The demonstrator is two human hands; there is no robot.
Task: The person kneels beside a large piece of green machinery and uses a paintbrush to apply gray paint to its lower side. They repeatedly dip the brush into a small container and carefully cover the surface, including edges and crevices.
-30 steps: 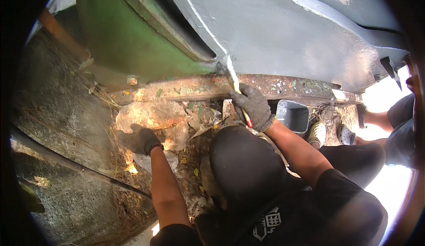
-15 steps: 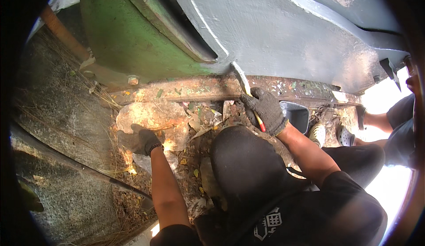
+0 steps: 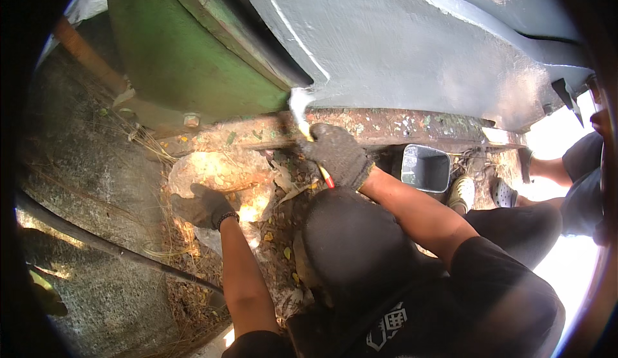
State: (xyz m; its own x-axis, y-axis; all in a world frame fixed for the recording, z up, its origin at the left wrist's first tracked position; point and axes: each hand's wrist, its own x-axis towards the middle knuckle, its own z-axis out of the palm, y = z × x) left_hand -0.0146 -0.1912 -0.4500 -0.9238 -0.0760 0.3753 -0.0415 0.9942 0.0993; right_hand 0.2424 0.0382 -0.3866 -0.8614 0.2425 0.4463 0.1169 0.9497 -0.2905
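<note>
In a dark knit glove, my right hand (image 3: 341, 157) is closed round a paintbrush (image 3: 327, 178) with a red-tipped handle. Its whitish bristles, smeared by motion, meet the lower edge of a curved panel where green paint (image 3: 187, 55) borders fresh grey paint (image 3: 386, 62). My left hand (image 3: 203, 207), gloved too, lies flat with the thumb apart on a pale lump (image 3: 219, 165), stone or crumpled plastic, I cannot tell which. It holds nothing that I can see.
A worn, paint-flecked beam (image 3: 380, 123) runs under the panel. Right of my right hand stands a dark tub (image 3: 426, 170) with grey inside. A person's legs and clog (image 3: 503, 194) are at far right. A black hose (image 3: 116, 248) crosses the left; dry leaves litter the ground.
My right hand has moved left with the paintbrush, and the bristles have slid along the panel's lower edge to the green part. More of the tub shows. The left hand stays put.
</note>
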